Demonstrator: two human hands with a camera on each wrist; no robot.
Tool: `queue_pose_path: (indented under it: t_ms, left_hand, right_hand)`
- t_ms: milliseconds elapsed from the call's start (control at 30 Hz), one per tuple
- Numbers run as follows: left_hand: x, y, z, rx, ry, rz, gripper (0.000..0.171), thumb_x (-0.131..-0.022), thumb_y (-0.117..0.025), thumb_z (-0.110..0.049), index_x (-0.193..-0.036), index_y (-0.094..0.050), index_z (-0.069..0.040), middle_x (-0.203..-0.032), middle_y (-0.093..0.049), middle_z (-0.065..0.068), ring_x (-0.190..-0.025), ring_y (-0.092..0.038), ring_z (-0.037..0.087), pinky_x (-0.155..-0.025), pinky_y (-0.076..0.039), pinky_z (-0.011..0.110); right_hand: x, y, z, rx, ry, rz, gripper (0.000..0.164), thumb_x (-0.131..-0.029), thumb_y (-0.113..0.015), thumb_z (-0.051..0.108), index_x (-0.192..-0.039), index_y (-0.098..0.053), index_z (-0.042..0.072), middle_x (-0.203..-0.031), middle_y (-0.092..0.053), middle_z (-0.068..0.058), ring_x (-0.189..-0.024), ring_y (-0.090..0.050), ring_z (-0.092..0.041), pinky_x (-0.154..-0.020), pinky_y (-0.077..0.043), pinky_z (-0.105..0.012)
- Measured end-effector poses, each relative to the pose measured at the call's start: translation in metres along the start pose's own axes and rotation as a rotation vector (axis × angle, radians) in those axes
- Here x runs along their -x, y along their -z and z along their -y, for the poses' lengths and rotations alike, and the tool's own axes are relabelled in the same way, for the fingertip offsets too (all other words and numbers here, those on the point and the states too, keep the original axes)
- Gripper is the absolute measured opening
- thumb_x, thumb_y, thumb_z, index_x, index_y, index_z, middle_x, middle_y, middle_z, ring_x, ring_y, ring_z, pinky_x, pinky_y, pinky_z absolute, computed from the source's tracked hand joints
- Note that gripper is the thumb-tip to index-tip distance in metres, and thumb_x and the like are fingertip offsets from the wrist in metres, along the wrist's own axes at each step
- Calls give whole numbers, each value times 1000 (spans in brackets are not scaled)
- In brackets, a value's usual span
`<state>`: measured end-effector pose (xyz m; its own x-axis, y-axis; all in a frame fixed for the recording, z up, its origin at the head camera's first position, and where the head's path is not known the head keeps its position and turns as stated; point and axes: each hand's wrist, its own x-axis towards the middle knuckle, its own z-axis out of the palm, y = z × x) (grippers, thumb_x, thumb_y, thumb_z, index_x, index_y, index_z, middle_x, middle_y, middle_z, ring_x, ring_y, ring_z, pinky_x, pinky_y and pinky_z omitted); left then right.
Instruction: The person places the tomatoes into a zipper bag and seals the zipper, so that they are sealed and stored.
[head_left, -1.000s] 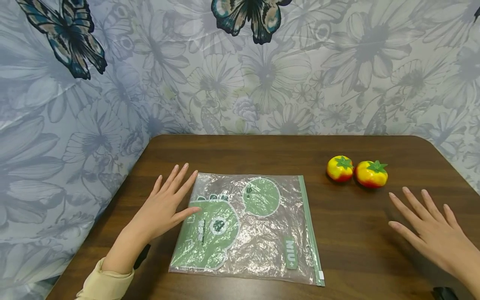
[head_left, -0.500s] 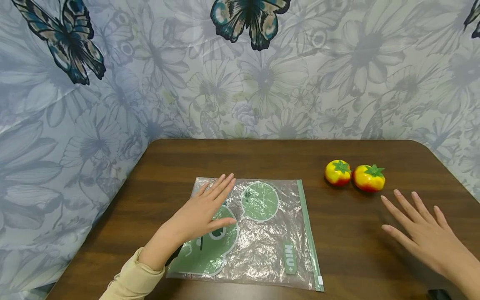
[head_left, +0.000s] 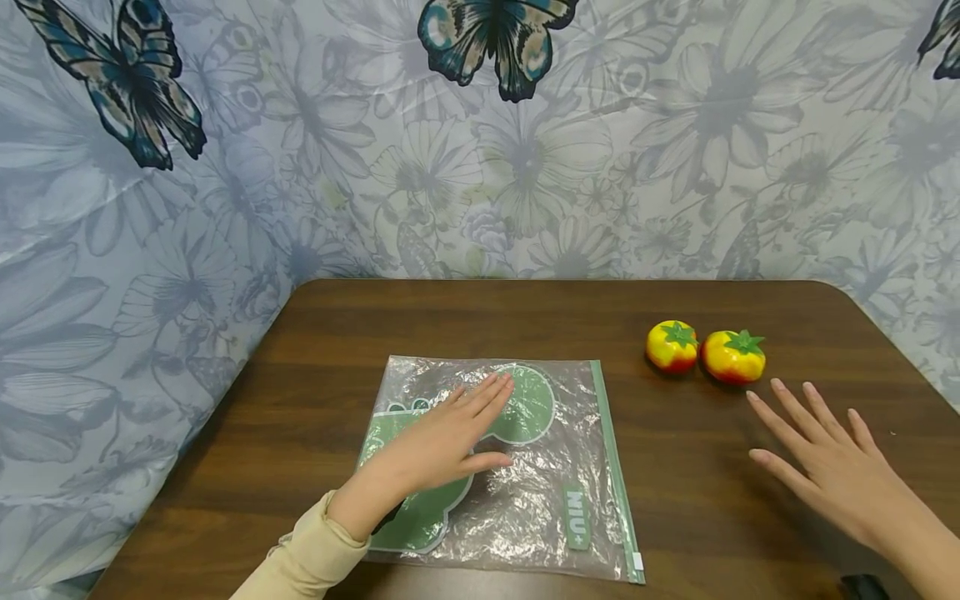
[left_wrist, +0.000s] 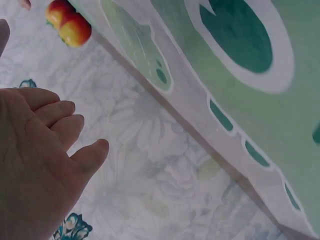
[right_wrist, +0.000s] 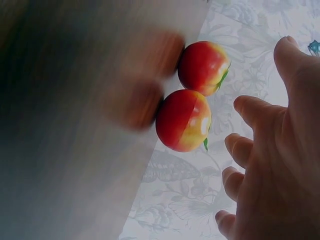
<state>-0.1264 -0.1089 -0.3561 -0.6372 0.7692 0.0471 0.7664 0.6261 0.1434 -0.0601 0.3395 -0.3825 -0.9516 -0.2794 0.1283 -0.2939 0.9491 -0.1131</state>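
Observation:
A clear plastic zipper bag (head_left: pixel 525 533) with green printed shapes lies flat on the table, its green slider strip along the right side. Over its left half is my left hand (head_left: pixel 442 442), fingers straight and holding nothing; in the left wrist view this hand (left_wrist: pixel 40 150) appears apart from the bag's surface. At the right, my right hand (head_left: pixel 832 467) is spread above the wood, also holding nothing. Just beyond its fingertips sit two red-and-yellow tomatoes with green leafy tops, a left one (head_left: pixel 671 347) and a right one (head_left: pixel 733 357), side by side.
The dark brown wooden table (head_left: pixel 480 317) has rounded far corners. Behind it hangs pale floral wall covering (head_left: pixel 585 183) with teal-and-black butterflies (head_left: pixel 495 42). A small black object (head_left: pixel 866 586) shows below the right forearm.
My left hand has moved right, from the bag's left edge to over its printed green shapes. My right hand has shifted slightly left. Bag and tomatoes stay in place on the table.

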Motion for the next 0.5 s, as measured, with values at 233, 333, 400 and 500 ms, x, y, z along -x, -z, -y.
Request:
queue_pose_path:
  t_ms: [233, 333, 400, 500]
  left_hand:
    - [-7, -6, -5, 1, -40, -6, 85, -91, -49, -53, -149, -12, -3, -154, -7, 10, -139, -9, 24, -107, -18, 48]
    - [-9, -6, -8, 7, -43, 11, 89, -89, -53, -53, -149, -11, -3, -154, -6, 10, -139, -9, 24, -107, -17, 48]
    - [-11, -7, -10, 12, -42, 28, 93, -87, -56, -53, -150, -9, -4, -154, -4, 9, -139, -8, 23, -107, -17, 48]
    - [-12, -8, -13, 21, -37, 54, 96, -84, -59, -52, -150, -7, -5, -154, -2, 7, -139, -6, 22, -107, -16, 48]
  right_hand:
    - [-5, -1, 7, -29, 33, 0, 73, -95, -52, 37, -152, -10, 22, -155, 5, -7, -136, 18, -24, -99, 19, -56]
    - [-8, -2, 10, -41, 47, 1, 72, -95, -53, 37, -152, -11, 22, -155, 1, -9, -137, 16, -24, -100, 18, -56]
    - [-9, -4, 12, -48, 54, 4, 72, -95, -53, 36, -152, -11, 22, -155, 0, -8, -137, 16, -23, -100, 18, -56]
    - [-11, -6, 15, -58, 71, 5, 72, -94, -54, 37, -152, -12, 22, -155, -2, -8, -137, 15, -22, -101, 17, -55]
